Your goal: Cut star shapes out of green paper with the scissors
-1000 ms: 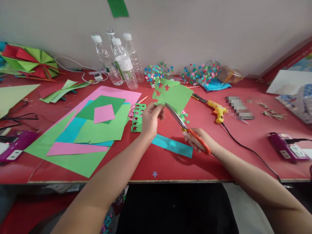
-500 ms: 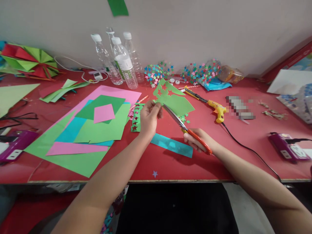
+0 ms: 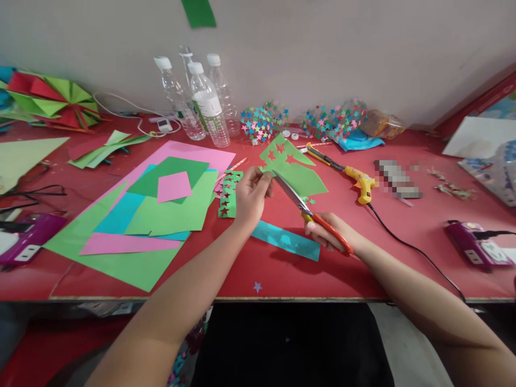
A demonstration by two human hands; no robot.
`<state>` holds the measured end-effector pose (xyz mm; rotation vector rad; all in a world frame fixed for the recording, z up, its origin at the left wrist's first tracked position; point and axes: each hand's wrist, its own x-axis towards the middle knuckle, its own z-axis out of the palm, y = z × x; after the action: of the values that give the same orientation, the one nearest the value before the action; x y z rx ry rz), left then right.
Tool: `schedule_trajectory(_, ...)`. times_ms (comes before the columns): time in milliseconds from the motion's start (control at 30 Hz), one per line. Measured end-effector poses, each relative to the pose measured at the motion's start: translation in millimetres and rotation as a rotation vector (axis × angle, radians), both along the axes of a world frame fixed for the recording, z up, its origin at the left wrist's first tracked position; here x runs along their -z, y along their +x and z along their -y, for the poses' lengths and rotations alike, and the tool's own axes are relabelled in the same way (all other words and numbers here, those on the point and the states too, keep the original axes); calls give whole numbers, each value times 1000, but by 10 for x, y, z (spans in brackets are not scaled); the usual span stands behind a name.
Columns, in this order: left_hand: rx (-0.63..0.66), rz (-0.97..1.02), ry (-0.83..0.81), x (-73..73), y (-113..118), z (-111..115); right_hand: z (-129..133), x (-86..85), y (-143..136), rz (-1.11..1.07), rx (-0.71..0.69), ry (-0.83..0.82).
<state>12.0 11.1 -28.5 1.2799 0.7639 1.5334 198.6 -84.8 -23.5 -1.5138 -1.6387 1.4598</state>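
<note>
My left hand (image 3: 250, 194) pinches the left edge of a light green paper sheet (image 3: 304, 180) that has several star-shaped holes cut in it. My right hand (image 3: 328, 230) grips orange-handled scissors (image 3: 295, 198), the blades looking nearly closed and their tips close to my left fingertips, over the sheet. Below them lies a blue paper strip (image 3: 287, 240). Beside my left wrist is a green strip with star cut-outs (image 3: 226, 203). Small green stars (image 3: 311, 201) lie partly hidden under the sheet. A single purple star (image 3: 257, 287) rests near the table's front edge.
Stacked coloured papers (image 3: 161, 215) cover the left side. Plastic bottles (image 3: 209, 105) and star-covered clear shapes (image 3: 334, 121) stand along the wall. A cutter (image 3: 318, 155), a yellow glue gun (image 3: 360, 183) with its cord, and a purple power socket (image 3: 479, 244) are at right.
The green sheet has shifted and turned slightly to the right and towards me, along with my left fingers. The scissors stay in my right hand, almost in the same place.
</note>
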Motion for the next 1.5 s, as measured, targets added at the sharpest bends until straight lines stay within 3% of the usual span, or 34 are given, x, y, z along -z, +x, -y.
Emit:
schedule_trajectory(233,8,-9,-13,12,5,4,5,-54,-24,104,14,54)
schedule_trajectory(433,55,115,-112,31,20,-26,6,-72,-29,105,-19,92)
schedule_trajectory(733,22,4,-7,18,0,-14,-4,-42,-11,131,-9,124)
schedule_trajectory(1000,49,3,-28,21,-2,-9,2,-61,-34,49,25,-5)
schedule_trajectory(1500,23,-4,-63,18,4,-11,24,-128,-93,68,105,-45)
